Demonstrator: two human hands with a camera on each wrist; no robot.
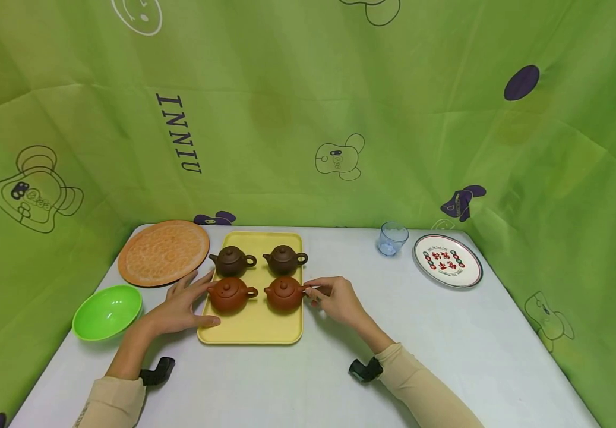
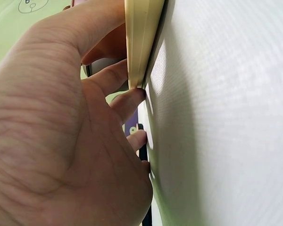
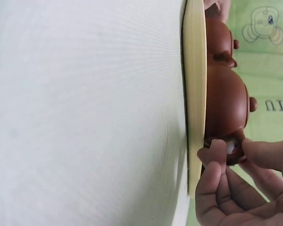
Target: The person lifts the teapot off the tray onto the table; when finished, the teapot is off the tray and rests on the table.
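Four small lidded teapots stand on a yellow tray [image 1: 249, 328]: a left reddish-brown teapot [image 1: 228, 297], a right reddish-brown teapot [image 1: 284, 295], and behind them a left dark brown teapot [image 1: 230, 263] and a right dark brown teapot [image 1: 283, 261]. My right hand [image 1: 340, 300] pinches the handle of the right reddish-brown teapot between thumb and fingers. At the tray's left side, my left hand [image 1: 179, 308] is spread beside the left reddish-brown teapot's spout. Its thumb reaches over the tray's edge. Whether its fingertips touch that teapot, I cannot tell.
To the left lie a round orange-brown mat [image 1: 163, 252] and a bright green bowl [image 1: 107, 313]. A blue clear glass [image 1: 392, 239] and a white plate [image 1: 448, 260] with red lettering are at the back right. Green printed cloth [image 1: 265, 131] hangs around the white table [image 1: 265, 386].
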